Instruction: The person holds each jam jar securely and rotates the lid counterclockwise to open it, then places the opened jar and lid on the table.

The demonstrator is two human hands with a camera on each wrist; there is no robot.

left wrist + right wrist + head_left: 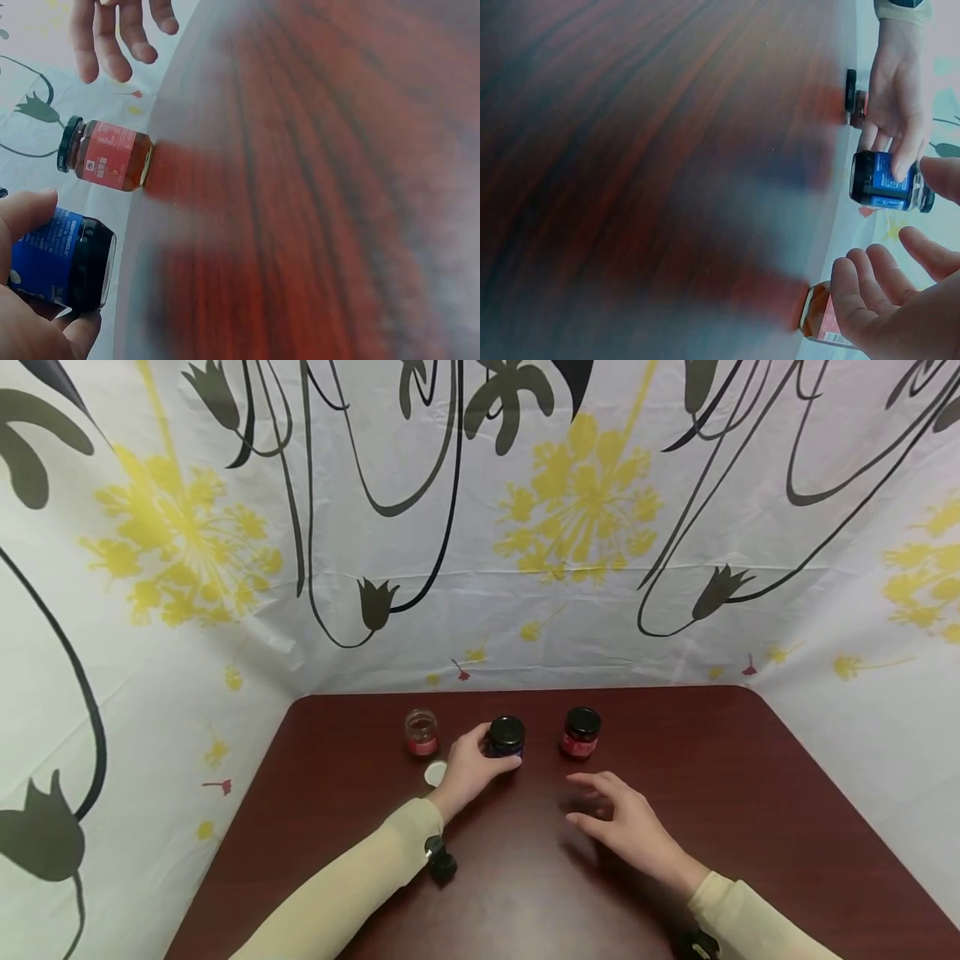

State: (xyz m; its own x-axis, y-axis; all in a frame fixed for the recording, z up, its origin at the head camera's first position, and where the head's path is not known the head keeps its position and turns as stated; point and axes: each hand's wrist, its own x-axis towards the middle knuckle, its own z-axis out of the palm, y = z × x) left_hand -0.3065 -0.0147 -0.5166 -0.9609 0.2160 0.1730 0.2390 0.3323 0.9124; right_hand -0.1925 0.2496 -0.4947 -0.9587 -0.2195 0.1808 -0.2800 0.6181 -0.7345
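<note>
My left hand (pixel 474 767) grips a dark jar (pixel 507 735) with a black lid and a blue label (pixel 46 255), thumb on one side and fingers on the other. In the wrist views the jar's base looks raised a little off the table. My right hand (pixel 618 818) hovers over the table to the right, fingers loosely bent and apart, holding nothing. Beyond it stands a red-labelled jar (pixel 581 733) with its black lid on. Left of my left hand stands a lidless glass jar (pixel 422 733) with a red label. A loose lid (pixel 436 773) lies in front of that jar, partly covered by my hand.
The dark red-brown wooden table (pixel 525 893) has rounded far corners. Behind and beside it hangs a white cloth (pixel 480 610) printed with yellow and grey flowers. Each wrist wears a dark strapped device (pixel 441 862).
</note>
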